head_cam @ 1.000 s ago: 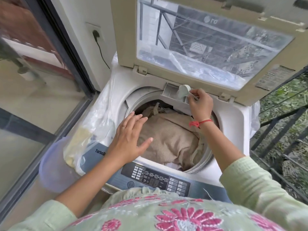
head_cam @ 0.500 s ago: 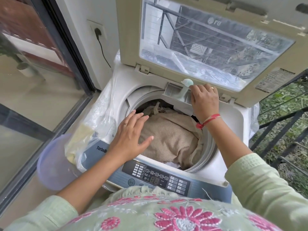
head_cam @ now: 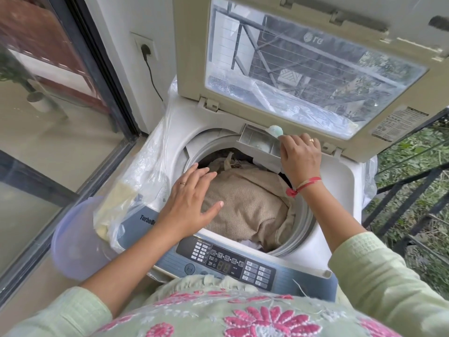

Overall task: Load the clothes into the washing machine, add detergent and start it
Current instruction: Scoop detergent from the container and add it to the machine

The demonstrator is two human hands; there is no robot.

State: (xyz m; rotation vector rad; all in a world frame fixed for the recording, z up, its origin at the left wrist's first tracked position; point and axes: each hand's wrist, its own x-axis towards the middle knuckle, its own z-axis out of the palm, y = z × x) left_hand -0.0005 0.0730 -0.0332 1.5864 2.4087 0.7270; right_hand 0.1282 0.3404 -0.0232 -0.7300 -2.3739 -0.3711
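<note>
One washing machine (head_cam: 340,181), two hands (head_cam: 192,205), one scoop (head_cam: 275,130).

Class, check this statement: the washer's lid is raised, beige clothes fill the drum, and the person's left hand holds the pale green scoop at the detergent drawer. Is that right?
Not quite. The head view shows the right hand holding the pale green scoop at the detergent drawer; the left hand rests open at the drum's edge. The lid is raised and beige clothes fill the drum.

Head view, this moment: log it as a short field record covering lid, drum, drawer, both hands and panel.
lid: raised
drum contents: beige cloth piled high
detergent drawer: pulled out at the rear rim
right hand: on the drawer, holding a pale scoop
left hand: open, flat on the drum's near-left rim
control panel: display unlit
</note>
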